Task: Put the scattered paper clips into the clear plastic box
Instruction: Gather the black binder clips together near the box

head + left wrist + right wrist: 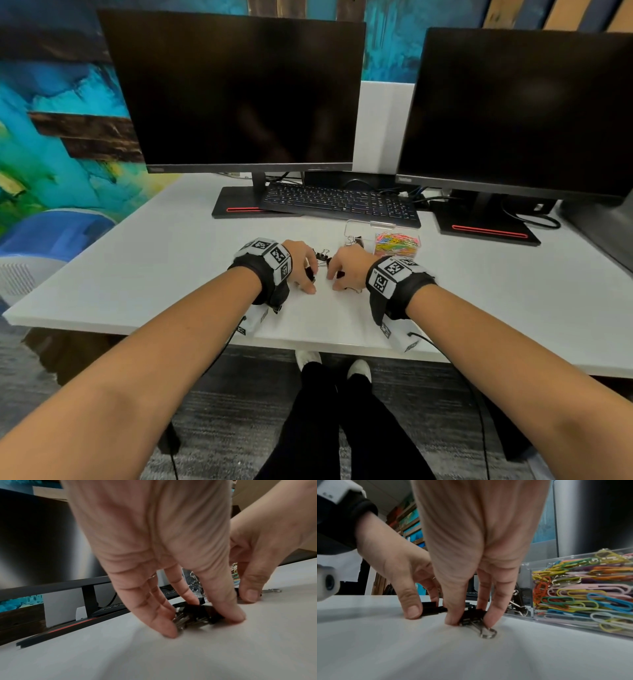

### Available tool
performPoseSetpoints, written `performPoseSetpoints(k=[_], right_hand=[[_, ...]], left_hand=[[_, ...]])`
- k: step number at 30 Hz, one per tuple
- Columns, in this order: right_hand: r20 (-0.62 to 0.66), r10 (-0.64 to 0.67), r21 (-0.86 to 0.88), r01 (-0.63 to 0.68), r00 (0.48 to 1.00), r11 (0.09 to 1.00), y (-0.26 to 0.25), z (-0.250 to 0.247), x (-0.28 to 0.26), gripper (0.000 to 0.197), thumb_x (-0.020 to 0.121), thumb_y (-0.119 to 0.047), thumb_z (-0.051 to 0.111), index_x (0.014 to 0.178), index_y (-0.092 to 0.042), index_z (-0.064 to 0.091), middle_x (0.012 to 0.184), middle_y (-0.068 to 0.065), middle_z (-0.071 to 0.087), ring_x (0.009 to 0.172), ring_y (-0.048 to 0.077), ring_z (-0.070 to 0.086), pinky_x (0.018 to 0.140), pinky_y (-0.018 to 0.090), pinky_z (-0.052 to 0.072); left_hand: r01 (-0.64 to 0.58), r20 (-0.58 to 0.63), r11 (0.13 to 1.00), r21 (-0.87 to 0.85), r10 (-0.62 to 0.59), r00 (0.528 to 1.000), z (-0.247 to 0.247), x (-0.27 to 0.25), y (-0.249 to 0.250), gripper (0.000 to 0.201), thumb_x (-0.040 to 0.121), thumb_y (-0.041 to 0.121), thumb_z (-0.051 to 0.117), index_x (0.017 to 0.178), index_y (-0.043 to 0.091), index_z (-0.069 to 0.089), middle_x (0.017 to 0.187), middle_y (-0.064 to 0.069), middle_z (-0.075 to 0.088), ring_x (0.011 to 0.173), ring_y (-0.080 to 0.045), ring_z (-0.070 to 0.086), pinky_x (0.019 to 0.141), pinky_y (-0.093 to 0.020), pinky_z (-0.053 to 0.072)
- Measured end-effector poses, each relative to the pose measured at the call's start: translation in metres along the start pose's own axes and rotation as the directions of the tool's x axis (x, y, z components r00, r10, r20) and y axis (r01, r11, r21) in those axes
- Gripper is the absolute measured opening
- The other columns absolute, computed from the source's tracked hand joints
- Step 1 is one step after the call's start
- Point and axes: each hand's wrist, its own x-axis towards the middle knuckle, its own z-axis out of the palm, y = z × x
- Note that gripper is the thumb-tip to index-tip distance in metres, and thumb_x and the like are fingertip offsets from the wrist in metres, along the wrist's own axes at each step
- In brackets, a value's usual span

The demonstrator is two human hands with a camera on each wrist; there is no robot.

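Note:
Black binder clips lie on the white desk between my hands. My left hand has thumb and fingers closed round a small bunch of black binder clips against the desk. My right hand pinches one black binder clip between thumb and fingers, its silver handle touching the desk. Another loose binder clip lies just beyond both hands. The clear plastic box stands open right behind my right hand; coloured paper clips fill its right compartment, and a few binder clips sit in its left.
A black keyboard lies behind the box. Two dark monitors stand at the back on stands with red stripes. The desk's front edge runs just below my wrists.

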Motion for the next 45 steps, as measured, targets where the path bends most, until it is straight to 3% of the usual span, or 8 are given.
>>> performPoseSetpoints(k=[3, 7, 11, 16, 25, 31, 37, 45], right_hand=[[-0.031, 0.013, 0.025, -0.012, 0.999, 1.0, 0.001, 0.001, 0.002, 0.026, 0.079, -0.018, 0.073, 0.104, -0.012, 0.073, 0.11, 0.007, 0.07, 0.101, 0.024, 0.064, 0.092, 0.032, 0.051], [-0.037, 0.037, 0.05, -0.035, 0.999, 0.998, 0.001, 0.002, 0.001, 0.021, 0.081, -0.013, 0.068, 0.1, -0.008, 0.074, 0.103, 0.006, 0.073, 0.096, 0.023, 0.067, 0.088, 0.029, 0.053], [-0.073, 0.059, 0.047, -0.055, 0.996, 0.997, 0.002, 0.002, 0.0, 0.02, 0.086, -0.014, 0.06, 0.094, -0.003, 0.075, 0.097, 0.01, 0.074, 0.092, 0.025, 0.067, 0.081, 0.027, 0.049], [-0.007, 0.018, 0.004, -0.018, 1.0, 1.0, 0.006, -0.001, -0.005, 0.028, 0.083, -0.029, 0.07, 0.099, -0.006, 0.075, 0.098, 0.008, 0.074, 0.091, 0.022, 0.067, 0.073, 0.023, 0.045], [0.023, 0.024, -0.023, -0.023, 0.999, 0.999, 0.012, -0.007, -0.012, 0.03, 0.082, -0.016, 0.07, 0.112, -0.013, 0.07, 0.116, 0.002, 0.068, 0.108, 0.016, 0.061, 0.082, 0.015, 0.04], [0.063, 0.073, 0.058, -0.076, 0.995, 0.995, 0.017, -0.01, -0.01, 0.028, 0.074, -0.02, 0.078, 0.1, -0.013, 0.074, 0.102, 0.003, 0.073, 0.081, 0.011, 0.061, 0.072, 0.019, 0.046], [0.071, 0.069, 0.09, -0.075, 0.995, 0.993, 0.019, -0.008, -0.014, 0.021, 0.076, -0.021, 0.076, 0.095, -0.015, 0.074, 0.097, 0.0, 0.073, 0.078, 0.011, 0.06, 0.058, 0.013, 0.045], [0.058, 0.073, 0.1, -0.078, 0.996, 0.992, 0.017, -0.007, -0.015, 0.022, 0.077, -0.017, 0.075, 0.097, -0.011, 0.07, 0.102, 0.004, 0.071, 0.081, 0.013, 0.059, 0.077, 0.025, 0.05]], left_hand=[[-0.019, -0.04, 1.0, -0.018, 0.018, 0.999, 0.002, -0.001, 0.003, 0.041, 0.071, 0.027, 0.081, 0.108, 0.016, 0.067, 0.114, -0.002, 0.066, 0.066, -0.011, 0.057, 0.067, -0.022, 0.052], [-0.01, -0.051, 0.999, -0.032, 0.009, 0.999, 0.005, 0.0, 0.005, 0.041, 0.068, 0.021, 0.078, 0.107, 0.02, 0.066, 0.112, -0.003, 0.066, 0.086, -0.02, 0.066, 0.078, -0.03, 0.058], [-0.03, -0.071, 0.999, 0.012, 0.031, 0.997, 0.006, 0.002, 0.004, 0.037, 0.07, 0.021, 0.075, 0.107, 0.023, 0.068, 0.114, 0.001, 0.064, 0.102, -0.019, 0.062, 0.084, -0.027, 0.052], [-0.065, -0.067, 0.997, -0.037, 0.062, 0.996, 0.006, 0.004, 0.002, 0.031, 0.079, 0.013, 0.068, 0.108, 0.021, 0.071, 0.113, -0.001, 0.068, 0.104, -0.018, 0.062, 0.083, -0.021, 0.048], [-0.126, -0.15, 0.989, -0.078, 0.113, 0.982, 0.009, 0.009, -0.004, 0.024, 0.08, 0.017, 0.073, 0.103, 0.017, 0.074, 0.115, 0.001, 0.068, 0.105, -0.016, 0.062, 0.082, -0.015, 0.04], [-0.125, -0.23, 0.988, -0.094, 0.1, 0.968, 0.01, 0.015, -0.002, 0.022, 0.079, 0.016, 0.073, 0.101, 0.017, 0.075, 0.112, 0.0, 0.07, 0.105, -0.016, 0.062, 0.085, -0.018, 0.044], [-0.173, -0.32, 0.977, -0.123, 0.126, 0.939, -0.01, 0.016, 0.005, 0.023, 0.083, 0.019, 0.071, 0.105, 0.016, 0.073, 0.108, 0.0, 0.071, 0.102, -0.013, 0.063, 0.079, -0.014, 0.042], [-0.26, -0.393, 0.954, -0.151, 0.183, 0.901, -0.042, 0.019, 0.026, 0.026, 0.084, 0.021, 0.07, 0.11, 0.016, 0.071, 0.11, 0.0, 0.071, 0.104, -0.011, 0.063, 0.086, -0.014, 0.043]])
